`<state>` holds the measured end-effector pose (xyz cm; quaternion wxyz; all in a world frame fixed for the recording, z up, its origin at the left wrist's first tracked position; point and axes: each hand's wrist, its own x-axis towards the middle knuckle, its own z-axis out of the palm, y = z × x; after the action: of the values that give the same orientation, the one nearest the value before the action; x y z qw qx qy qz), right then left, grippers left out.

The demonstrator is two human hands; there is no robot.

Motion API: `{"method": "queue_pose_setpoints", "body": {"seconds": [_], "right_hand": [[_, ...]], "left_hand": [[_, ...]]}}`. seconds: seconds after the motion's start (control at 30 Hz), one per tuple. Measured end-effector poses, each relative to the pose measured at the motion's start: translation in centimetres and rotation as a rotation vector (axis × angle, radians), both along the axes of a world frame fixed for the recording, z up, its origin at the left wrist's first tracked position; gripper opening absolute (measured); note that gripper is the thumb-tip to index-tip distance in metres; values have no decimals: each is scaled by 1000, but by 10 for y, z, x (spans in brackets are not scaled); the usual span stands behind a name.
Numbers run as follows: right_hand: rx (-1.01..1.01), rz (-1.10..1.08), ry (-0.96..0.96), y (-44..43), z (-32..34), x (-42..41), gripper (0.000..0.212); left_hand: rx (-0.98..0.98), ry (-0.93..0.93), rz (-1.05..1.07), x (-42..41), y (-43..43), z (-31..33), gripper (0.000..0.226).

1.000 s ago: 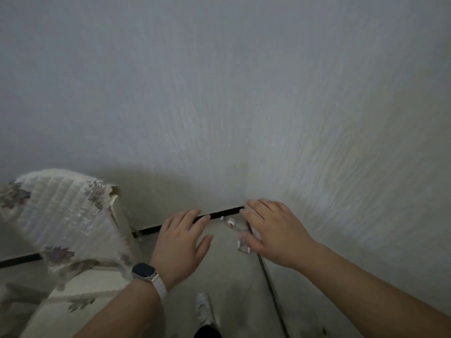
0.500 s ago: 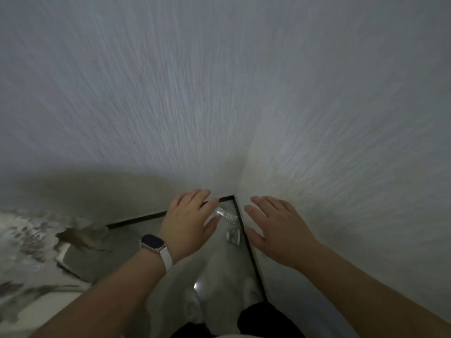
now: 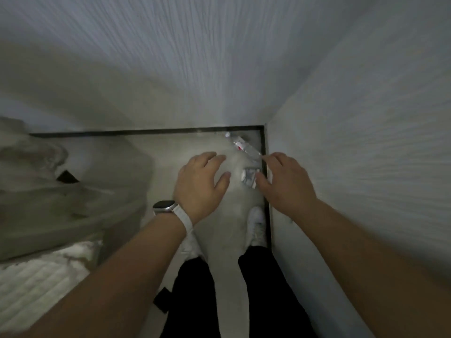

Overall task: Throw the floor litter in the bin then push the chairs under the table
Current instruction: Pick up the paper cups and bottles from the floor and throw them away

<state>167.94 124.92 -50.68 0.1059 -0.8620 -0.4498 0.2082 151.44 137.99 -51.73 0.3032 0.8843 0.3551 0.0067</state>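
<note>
Both hands hovered over litter in the corner of the floor.

The left hand (image 3: 200, 181) and right hand (image 3: 285, 184) were spread with loose fingers and held nothing. A clear plastic bottle (image 3: 241, 146) lay in the far right corner of the floor (image 3: 170, 150), where two walls met. A small crumpled wrapper (image 3: 249, 178) lay nearer, by the right edge, between the hands. Whether the right thumb touched it could not be told. The step looked like picking up litter. Next, fingers needed to close round each piece. No bin was in view.
</note>
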Motion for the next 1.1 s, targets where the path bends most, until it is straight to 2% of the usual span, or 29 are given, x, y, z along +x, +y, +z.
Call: {"method": "queue_pose_setpoints", "body": {"seconds": [0.27,0.4,0.57,0.8,0.93,1.1], "right_hand": [[-17,-31,-3,8,-208,40,53],[-56,-76,40,0,-313,59,56],[-116,-87,109,7,-422,73,67],[-64,-71,68,27,-529,94,76],[-16,-99,-10,31,-559,101,72],[-7,-121,-61,42,-574,108,73]], "left_hand": [[-117,28,-92,16,-16,-234,52],[-271,119,9,29,-30,-345,57],[-412,139,100,53,-54,-453,50],[-498,65,174,82,-73,-542,48],[-458,130,168,104,-71,-570,53],[-422,230,140,124,-64,-579,40]]}}
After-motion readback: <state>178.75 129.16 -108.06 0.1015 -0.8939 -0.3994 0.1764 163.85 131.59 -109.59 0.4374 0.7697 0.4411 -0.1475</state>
